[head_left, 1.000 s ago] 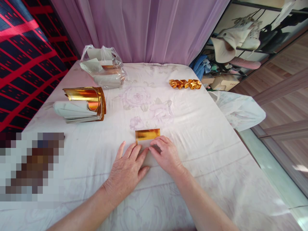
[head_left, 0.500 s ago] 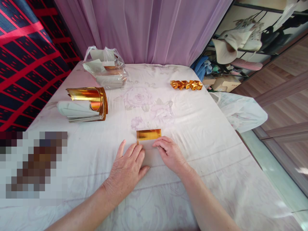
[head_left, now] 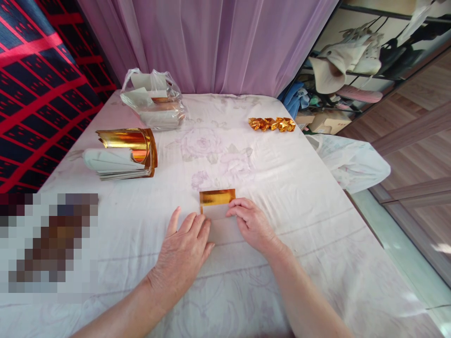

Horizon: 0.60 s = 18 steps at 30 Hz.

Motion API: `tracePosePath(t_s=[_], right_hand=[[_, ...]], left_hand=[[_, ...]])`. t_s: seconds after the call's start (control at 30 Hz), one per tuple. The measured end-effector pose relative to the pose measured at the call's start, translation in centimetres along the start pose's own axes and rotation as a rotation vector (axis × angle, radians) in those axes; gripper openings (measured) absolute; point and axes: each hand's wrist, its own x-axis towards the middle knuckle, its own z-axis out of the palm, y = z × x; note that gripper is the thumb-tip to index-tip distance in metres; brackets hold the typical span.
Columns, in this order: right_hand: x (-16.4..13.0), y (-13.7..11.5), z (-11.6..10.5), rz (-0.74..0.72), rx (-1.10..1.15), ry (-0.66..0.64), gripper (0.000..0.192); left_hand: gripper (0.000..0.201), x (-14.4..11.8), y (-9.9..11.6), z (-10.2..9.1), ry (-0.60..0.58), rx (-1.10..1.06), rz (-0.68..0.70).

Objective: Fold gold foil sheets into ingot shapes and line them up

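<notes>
A sheet of paper (head_left: 221, 225) lies on the cloth-covered table in front of me, pale side up, with its far edge folded over as a gold foil strip (head_left: 216, 196). My left hand (head_left: 183, 251) lies flat with fingers spread on the sheet's left part. My right hand (head_left: 252, 224) presses its fingertips on the sheet's right edge, just below the gold strip. Neither hand lifts the sheet.
A curled stack of gold-and-white sheets (head_left: 121, 154) sits at the left. A plastic bag of more sheets (head_left: 153, 101) stands behind it. Several folded gold pieces (head_left: 271, 124) lie in a row at the far right. The table's right edge (head_left: 352, 206) drops to the floor.
My right hand has slid rightward along the fold, from the sheet's middle to its right edge. My left hand has drawn back slightly toward me.
</notes>
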Motion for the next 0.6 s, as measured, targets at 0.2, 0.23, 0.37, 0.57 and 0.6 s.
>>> tracePosePath(t_s=[0.2,0.23,0.37,0.57,0.6], right_hand=[[-0.1,0.5,-1.0,-0.053,-0.032,-0.074,0.045],[-0.1,0.6,-1.1,-0.066,-0.033,-0.086,0.046],[-0.2,0.9,-1.4,-0.094,-0.038,-0.105,0.048],[-0.1,1.0,-1.5,-0.089,-0.004,-0.093,0.046],[-0.1,1.0,-1.5,-0.082,0.014,-0.085,0.045]], left_hand=[[0.027,-0.2,-0.4,0.0,0.015,-0.009,0.032],[0.027,-0.3,-0.5,0.0,0.019,-0.009,0.033],[0.028,-0.3,-0.6,0.1,0.034,-0.014,0.035],[0.028,-0.1,-1.0,0.1,0.032,-0.040,0.061],[0.027,-0.1,-1.1,0.1,0.038,-0.050,0.062]])
